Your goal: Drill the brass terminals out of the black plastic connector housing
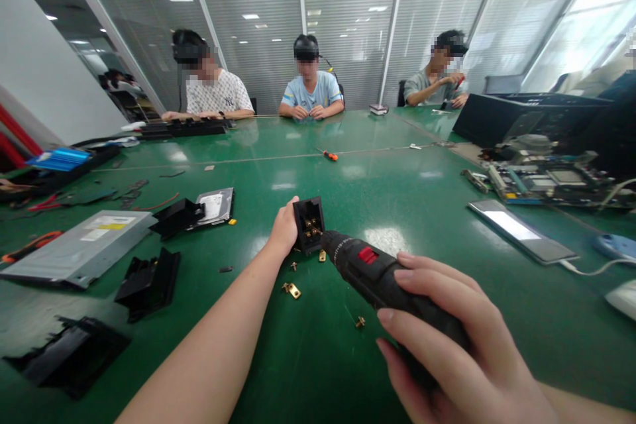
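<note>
My left hand (285, 228) is closed round the left side of a small black plastic housing (309, 245), whose open face is turned toward me. Brass terminals (313, 228) show inside it. A black cordless screwdriver (365, 268) with a red switch lies in the grip of my right hand (457, 331). Its tip points into the housing's right side; the bit's exact contact is hard to make out. On the green table below lie a brass plate (295, 291), another brass piece (322, 256) and loose screws (360, 322).
At left are black plastic housings (148, 283), a metal drive (79, 245) and a hard disk (216, 205). An orange screwdriver (330, 156) lies mid-table. A phone (521, 232) and a circuit board (551, 175) are at right. Three people sit across the table (268, 179).
</note>
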{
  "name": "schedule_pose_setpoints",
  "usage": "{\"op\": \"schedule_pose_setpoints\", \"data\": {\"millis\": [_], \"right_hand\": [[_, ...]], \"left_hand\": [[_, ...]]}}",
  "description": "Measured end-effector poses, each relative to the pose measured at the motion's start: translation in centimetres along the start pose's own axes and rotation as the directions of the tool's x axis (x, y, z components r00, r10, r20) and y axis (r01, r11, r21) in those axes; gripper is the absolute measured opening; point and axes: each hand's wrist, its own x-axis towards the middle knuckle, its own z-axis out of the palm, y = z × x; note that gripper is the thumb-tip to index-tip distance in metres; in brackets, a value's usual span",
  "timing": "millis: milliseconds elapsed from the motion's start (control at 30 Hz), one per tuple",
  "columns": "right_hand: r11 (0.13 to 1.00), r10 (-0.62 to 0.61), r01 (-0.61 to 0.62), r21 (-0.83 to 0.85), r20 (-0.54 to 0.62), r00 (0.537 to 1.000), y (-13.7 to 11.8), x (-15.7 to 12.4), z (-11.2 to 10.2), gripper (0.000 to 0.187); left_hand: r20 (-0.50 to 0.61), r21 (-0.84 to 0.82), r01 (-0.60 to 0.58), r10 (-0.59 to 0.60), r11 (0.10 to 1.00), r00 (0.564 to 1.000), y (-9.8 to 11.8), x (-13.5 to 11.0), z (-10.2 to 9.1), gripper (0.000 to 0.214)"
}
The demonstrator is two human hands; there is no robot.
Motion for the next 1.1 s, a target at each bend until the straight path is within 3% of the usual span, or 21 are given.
{"op": "schedule_pose_setpoints", "data": {"millis": [267,533,1100], "right_hand": [[0.991,-0.123,0.121,0.060,0.016,0.992,0.6,0.0,-0.2,0.027],[0.997,-0.063,0.063,0.052,-0.001,0.998,0.7,-0.2,0.1,0.028],[0.990,-0.116,0.114,0.084,0.018,0.993,1.0,0.1,-0.3,0.029]], "left_hand": [[0.004,0.004,-0.053,0.053,0.999,0.999,0.0,0.0,0.0,0.045],[-0.003,-0.004,0.009,-0.009,1.000,1.000,-0.2,0.1,0.0,0.048],[-0.006,0.011,-0.014,0.014,1.000,1.000,-0.6,0.4,-0.1,0.048]]}}
